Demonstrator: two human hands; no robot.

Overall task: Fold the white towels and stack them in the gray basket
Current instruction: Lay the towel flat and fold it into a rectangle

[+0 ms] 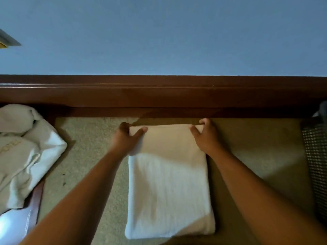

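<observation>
A folded white towel (168,188) lies lengthwise on the beige carpet in the middle of the view. My left hand (126,137) pinches its far left corner, thumb on top and fingers curled behind. At the far right corner my right hand (205,134) grips the edge in the same way. A heap of unfolded white towels (24,152) sits at the left. The gray woven basket (315,163) shows only as a strip at the right edge.
A dark wooden baseboard (159,96) runs across just beyond the towel, with a blue wall (159,36) above it. A dark wooden edge (36,197) lies under the towel heap at the lower left. Beige carpet (256,152) spreads between the towel and the basket.
</observation>
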